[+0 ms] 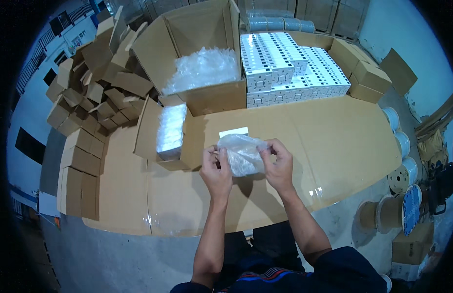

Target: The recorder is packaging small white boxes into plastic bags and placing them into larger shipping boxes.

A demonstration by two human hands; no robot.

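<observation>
- The left hand (pixel 215 168) pinches the left edge of a clear plastic bag (pixel 242 152), fingers closed on the film
- The right hand (pixel 279 163) grips the bag's right edge the same way, thumb and fingers shut on it
- The bag hangs between both hands just above the cardboard-covered worktop (pixel 334 141), near its middle; what it holds is too blurred to tell
- A small white box (pixel 233 132) lies on the worktop just beyond the bag, at 12 o'clock
- At 10 o'clock of the hands, a small open carton (pixel 153 134) holds a wrapped stack of boxes (pixel 171 131)
- Further at 12 o'clock, a large open carton (pixel 197 53) is filled with clear plastic bags (pixel 203 68)
- At 1 o'clock, rows of white boxes (pixel 290 68) stand packed together
- At 10 o'clock, far out, a heap of folded cardboard pieces (pixel 94 83)
- At 3 o'clock, on the floor, cable reels (pixel 397 195)
</observation>
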